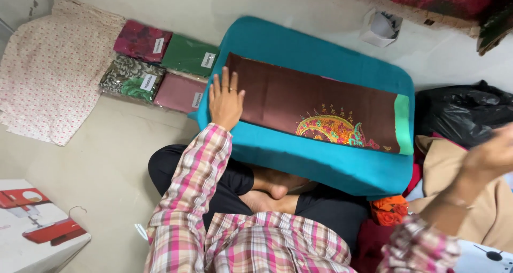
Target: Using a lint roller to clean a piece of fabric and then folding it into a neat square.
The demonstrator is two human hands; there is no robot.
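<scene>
on the floor, your left hand (225,103) presses flat and open on brown embroidered cloth (315,110) over a teal cushion (320,161); your blurred right hand (494,155), raised apart, grip unclear.

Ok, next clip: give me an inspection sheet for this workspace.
Surface: teal cushion on the person's lap, floor around.
Job's things: brown embroidered cloth lying flat on the cushion.
Clutter: four packed fabrics, floral cloth, black bag, white box.
Hands: left hand flat on the cloth's end; right hand raised, blurred.
Cables: nothing seen.
Surroundings: pale wall.
</scene>
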